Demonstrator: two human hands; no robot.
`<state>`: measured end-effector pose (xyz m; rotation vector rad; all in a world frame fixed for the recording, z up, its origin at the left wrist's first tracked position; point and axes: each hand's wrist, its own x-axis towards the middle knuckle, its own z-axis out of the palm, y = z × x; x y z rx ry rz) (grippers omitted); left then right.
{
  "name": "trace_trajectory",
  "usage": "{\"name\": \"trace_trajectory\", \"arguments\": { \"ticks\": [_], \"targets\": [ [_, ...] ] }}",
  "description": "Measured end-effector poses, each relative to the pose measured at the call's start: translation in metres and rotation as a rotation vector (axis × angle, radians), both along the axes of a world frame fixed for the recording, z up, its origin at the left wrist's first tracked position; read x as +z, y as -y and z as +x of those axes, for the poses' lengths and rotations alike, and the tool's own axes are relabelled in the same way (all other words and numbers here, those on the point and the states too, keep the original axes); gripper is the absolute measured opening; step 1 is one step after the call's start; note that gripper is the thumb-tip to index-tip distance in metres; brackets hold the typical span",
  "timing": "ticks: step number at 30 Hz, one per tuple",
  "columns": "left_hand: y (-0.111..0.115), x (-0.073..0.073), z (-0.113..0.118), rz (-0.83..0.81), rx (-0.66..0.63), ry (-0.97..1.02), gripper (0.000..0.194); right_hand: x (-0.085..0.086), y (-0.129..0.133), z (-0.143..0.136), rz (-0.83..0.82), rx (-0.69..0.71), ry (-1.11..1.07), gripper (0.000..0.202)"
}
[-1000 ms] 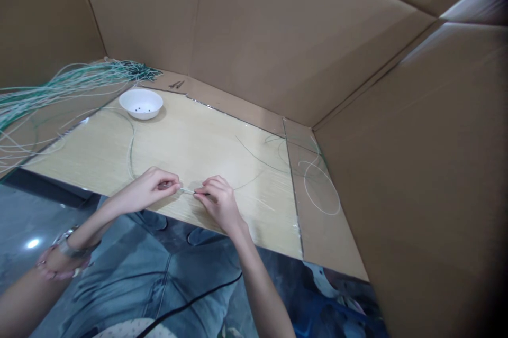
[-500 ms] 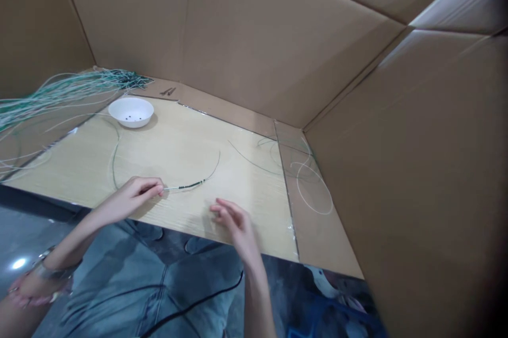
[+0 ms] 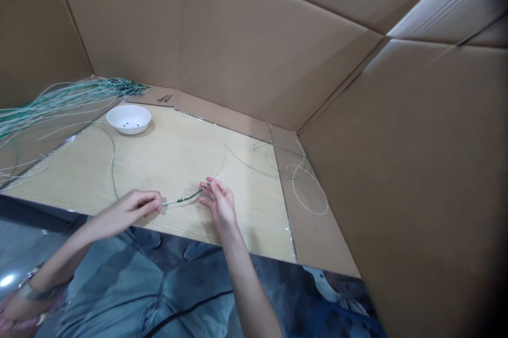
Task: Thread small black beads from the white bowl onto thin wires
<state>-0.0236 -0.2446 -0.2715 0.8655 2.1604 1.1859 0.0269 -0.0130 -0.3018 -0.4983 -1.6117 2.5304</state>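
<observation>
My left hand (image 3: 137, 208) pinches a pale green cord (image 3: 170, 202) near the front edge of the table. Small dark beads (image 3: 186, 199) are threaded in a row along the stretch between my hands. My right hand (image 3: 220, 200) has its thumb and fingertips closed on the far end of the beaded part. Past those fingertips the thin bare end of the cord (image 3: 222, 164) curves upward. On the other side of my left hand the cord trails back over the table toward the bowl.
A white bowl (image 3: 129, 110) with several dark beads stands at the back left. Behind it lies a bundle of green and white cords (image 3: 75, 94). Loose cords (image 3: 311, 211) curl at the right. Small dark metal pieces (image 3: 164, 98) lie by the back cardboard wall (image 3: 238, 36).
My right hand has moved up and left from beside the cord and taken hold of its beaded end. My left hand keeps its pinch. The view has shifted slightly.
</observation>
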Motion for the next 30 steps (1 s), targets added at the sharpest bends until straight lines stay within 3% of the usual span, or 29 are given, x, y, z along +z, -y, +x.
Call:
{"name": "trace_trajectory", "arguments": {
  "ticks": [4, 9, 17, 30],
  "targets": [
    [-0.009, 0.0, 0.004, 0.048, -0.031, 0.115, 0.036, 0.006, 0.002, -0.001, 0.046, -0.027, -0.013, 0.019],
    [-0.037, 0.0, 0.009, 0.177, -0.104, 0.357, 0.034, 0.01, 0.007, -0.002, 0.123, -0.066, -0.064, 0.017],
    [-0.074, 0.001, 0.011, 0.37, -0.158, 0.515, 0.034, 0.012, 0.009, 0.0, 0.265, -0.123, -0.191, 0.013],
    [-0.1, -0.001, 0.017, 0.596, 0.119, 0.506, 0.043, 0.019, 0.008, 0.007, 0.416, -0.154, -0.356, 0.015]
  ]
}}
